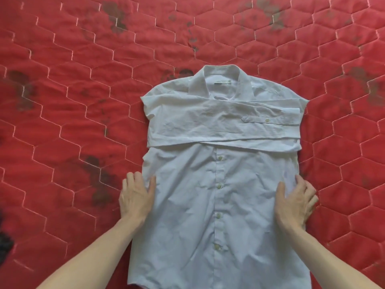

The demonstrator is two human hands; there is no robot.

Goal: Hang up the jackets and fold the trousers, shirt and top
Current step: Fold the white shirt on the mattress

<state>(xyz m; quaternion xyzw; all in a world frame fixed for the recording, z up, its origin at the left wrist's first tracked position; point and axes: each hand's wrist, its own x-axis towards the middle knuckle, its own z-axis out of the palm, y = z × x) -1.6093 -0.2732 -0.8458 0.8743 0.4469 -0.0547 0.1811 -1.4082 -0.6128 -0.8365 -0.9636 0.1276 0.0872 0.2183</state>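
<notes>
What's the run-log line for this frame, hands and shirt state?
white button-up shirt: flat on red quilted cover, sleeves folded across chest | left hand: at left edge | right hand: at right edge

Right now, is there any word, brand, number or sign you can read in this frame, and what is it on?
Neck label inside the collar of the white shirt: printed marks, too small and blurred to read.
Nothing else carries text; the red quilt has only stitching and dark stains.

Bedroom: red quilted mattress (83,122)
</notes>
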